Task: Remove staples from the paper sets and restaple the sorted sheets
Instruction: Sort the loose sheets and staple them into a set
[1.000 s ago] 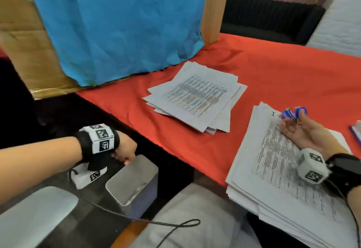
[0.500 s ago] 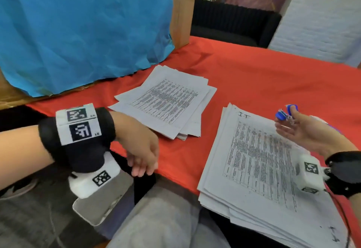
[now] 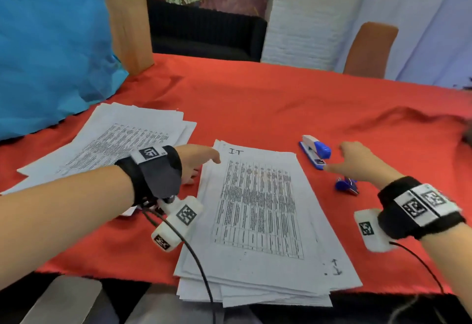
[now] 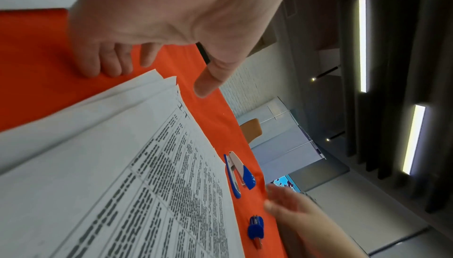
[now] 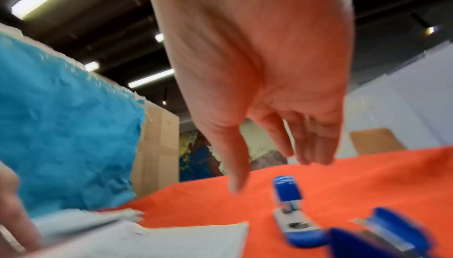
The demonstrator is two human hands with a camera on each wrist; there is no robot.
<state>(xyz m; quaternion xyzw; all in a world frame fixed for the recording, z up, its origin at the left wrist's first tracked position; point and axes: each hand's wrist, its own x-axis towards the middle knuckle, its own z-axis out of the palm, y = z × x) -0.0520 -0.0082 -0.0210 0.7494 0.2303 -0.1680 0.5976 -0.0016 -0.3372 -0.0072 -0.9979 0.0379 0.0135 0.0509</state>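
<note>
A thick stack of printed sheets marked "IT" lies on the red cloth at the table's front edge. My left hand is at its top left corner, with the fingers touching the cloth beside the edge and the thumb held over the corner. It holds nothing. To the right of the stack lie a blue and white stapler and a blue staple remover. My right hand hovers between them, fingers straight and empty. A second paper pile lies at the left.
A crumpled blue sheet on a board stands at the back left. A brown chair back rises beyond the table's far edge. The red cloth is bare behind the papers. A cable from my left wrist crosses the stack's near corner.
My left hand came up from the bin below the table to the stack's top left corner. My right hand put the staple remover down on the cloth and is now empty.
</note>
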